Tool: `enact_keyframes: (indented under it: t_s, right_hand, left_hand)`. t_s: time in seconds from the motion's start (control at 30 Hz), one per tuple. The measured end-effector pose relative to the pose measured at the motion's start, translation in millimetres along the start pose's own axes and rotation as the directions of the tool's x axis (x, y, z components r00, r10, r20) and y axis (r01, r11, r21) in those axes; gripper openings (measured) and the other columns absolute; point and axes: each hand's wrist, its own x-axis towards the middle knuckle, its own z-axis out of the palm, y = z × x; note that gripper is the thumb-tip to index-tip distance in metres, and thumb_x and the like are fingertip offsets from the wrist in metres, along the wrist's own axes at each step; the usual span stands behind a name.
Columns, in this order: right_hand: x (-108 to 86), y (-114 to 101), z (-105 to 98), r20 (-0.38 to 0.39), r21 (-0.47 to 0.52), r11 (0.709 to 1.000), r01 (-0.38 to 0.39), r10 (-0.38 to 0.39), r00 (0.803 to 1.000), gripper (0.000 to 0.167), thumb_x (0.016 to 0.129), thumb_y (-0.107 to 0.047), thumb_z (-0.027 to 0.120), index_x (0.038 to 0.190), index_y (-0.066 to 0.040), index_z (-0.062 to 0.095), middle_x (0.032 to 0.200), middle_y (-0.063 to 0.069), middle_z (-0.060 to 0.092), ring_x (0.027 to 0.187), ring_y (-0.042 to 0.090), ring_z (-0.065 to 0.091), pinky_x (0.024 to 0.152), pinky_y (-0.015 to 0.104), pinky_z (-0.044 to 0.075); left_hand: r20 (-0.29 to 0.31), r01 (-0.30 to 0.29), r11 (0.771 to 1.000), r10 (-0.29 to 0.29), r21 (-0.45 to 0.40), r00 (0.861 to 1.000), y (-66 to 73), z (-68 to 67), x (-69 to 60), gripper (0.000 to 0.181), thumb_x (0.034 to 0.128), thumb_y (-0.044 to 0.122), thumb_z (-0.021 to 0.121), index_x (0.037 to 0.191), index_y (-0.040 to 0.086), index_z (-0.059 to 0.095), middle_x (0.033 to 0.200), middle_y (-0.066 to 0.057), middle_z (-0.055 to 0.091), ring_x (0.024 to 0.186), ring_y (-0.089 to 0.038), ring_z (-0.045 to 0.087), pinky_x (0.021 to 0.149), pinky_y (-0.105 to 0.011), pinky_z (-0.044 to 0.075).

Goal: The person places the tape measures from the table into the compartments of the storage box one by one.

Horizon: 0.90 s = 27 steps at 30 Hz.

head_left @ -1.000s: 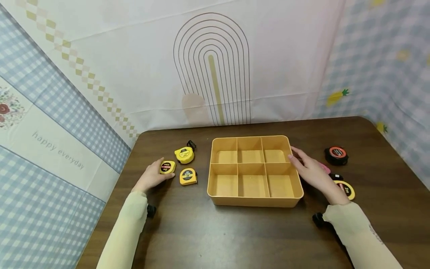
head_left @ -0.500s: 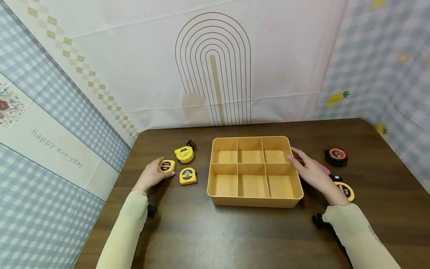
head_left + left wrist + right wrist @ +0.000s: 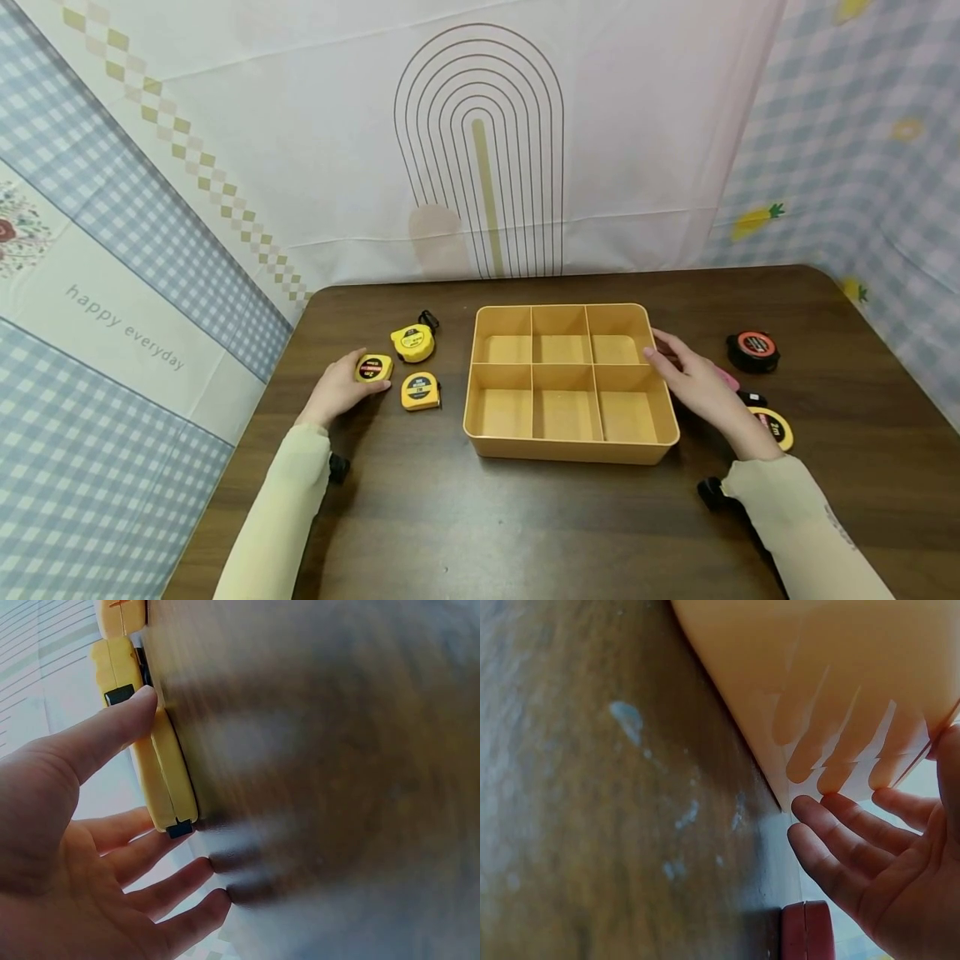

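Note:
At the left of the head view, my left hand pinches a yellow tape measure between thumb and fingers on the table. In the left wrist view the other fingers are spread, their tips close to the wood. Beside it lie a yellow tape measure with a black strap and an orange-yellow tape measure. My right hand holds the right wall of a tan divided box, thumb at the rim. Its fingertips meet the outer wall in the right wrist view. The box's compartments hold nothing.
Right of the box lie a black and red tape measure, a yellow-rimmed tape measure and a pink one, partly hidden by my right hand. A patterned cloth hangs along the table's back edge.
Both hands keep their places on the tape measure and the box. Only the head view shifts slightly.

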Motion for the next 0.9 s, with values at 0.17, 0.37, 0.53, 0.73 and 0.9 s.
enact_keyframes:
  t_s: [0.17, 0.37, 0.53, 0.73, 0.9]
  right_hand:
    - [-0.5, -0.7, -0.5, 0.002, 0.007, 1.000, -0.003, 0.003, 1.000, 0.073, 0.107, -0.048, 0.042, 0.160, -0.002, 0.021, 0.149, 0.032, 0.041, 0.132, 0.048, 0.044, 0.105, 0.065, 0.038]
    - [-0.7, -1.0, -0.5, 0.000, 0.007, 1.000, 0.000, 0.000, 1.000, 0.073, 0.107, -0.048, 0.041, 0.160, -0.002, 0.021, 0.148, 0.032, 0.042, 0.130, 0.048, 0.045, 0.105, 0.065, 0.039]
    - [-0.7, -1.0, -0.7, 0.001, 0.008, 1.000, 0.008, -0.008, 1.000, 0.073, 0.107, -0.048, 0.041, 0.160, -0.002, 0.021, 0.147, 0.032, 0.042, 0.130, 0.048, 0.046, 0.104, 0.064, 0.039]
    - [0.0, -0.9, -0.7, 0.000, 0.012, 1.000, 0.014, -0.014, 1.000, 0.074, 0.107, -0.050, 0.041, 0.160, -0.002, 0.022, 0.147, 0.032, 0.042, 0.130, 0.047, 0.046, 0.104, 0.064, 0.039]
    - [0.0, 0.8, 0.4, -0.003, 0.006, 1.000, 0.004, -0.004, 1.000, 0.073, 0.107, -0.049, 0.041, 0.160, -0.002, 0.022, 0.147, 0.032, 0.043, 0.130, 0.047, 0.046, 0.104, 0.064, 0.039]
  left_hand:
    - [-0.006, 0.001, 1.000, -0.001, 0.006, 1.000, -0.4, -1.1, 0.7, 0.087, 0.0912, 0.040, 0.073, 0.154, -0.004, 0.032, 0.152, -0.029, 0.039, 0.137, -0.050, 0.037, 0.110, -0.062, 0.034]
    - [-0.017, 0.014, 1.000, -0.014, 0.001, 1.000, 0.1, -2.1, 0.0, 0.087, 0.0903, 0.043, 0.074, 0.153, -0.005, 0.035, 0.149, -0.029, 0.043, 0.133, -0.049, 0.042, 0.106, -0.061, 0.037]
    - [-0.021, 0.014, 1.000, -0.015, -0.013, 1.000, 0.4, -2.4, -0.6, 0.087, 0.0900, 0.043, 0.074, 0.151, -0.005, 0.037, 0.148, -0.030, 0.045, 0.131, -0.047, 0.046, 0.106, -0.060, 0.039]
    - [-0.032, 0.020, 0.999, -0.021, -0.037, 0.999, -0.7, -4.1, 0.9, 0.085, 0.0898, 0.042, 0.075, 0.151, -0.005, 0.038, 0.147, -0.029, 0.045, 0.131, -0.045, 0.047, 0.106, -0.059, 0.039]
    - [-0.038, 0.018, 0.999, -0.019, -0.035, 0.999, -0.3, -8.2, 1.6, 0.085, 0.0903, 0.040, 0.074, 0.151, -0.006, 0.037, 0.147, -0.030, 0.045, 0.131, -0.045, 0.046, 0.107, -0.059, 0.039]
